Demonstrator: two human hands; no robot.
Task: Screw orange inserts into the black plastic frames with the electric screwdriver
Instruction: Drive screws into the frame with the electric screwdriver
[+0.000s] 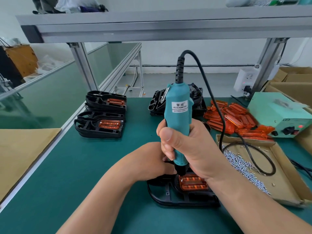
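Note:
My right hand grips the teal electric screwdriver, which stands upright with its black tip on the left end of an orange insert. That insert sits in a black plastic frame lying on the green mat near me. My left hand holds the frame's far left part, its fingers hidden behind the screwdriver. The bit and the screw are hidden.
Two stacks of frames with orange inserts stand at the left. A pile of bare black frames is behind the screwdriver. Loose orange inserts lie right, next to a green power box. A cardboard tray of screws sits right.

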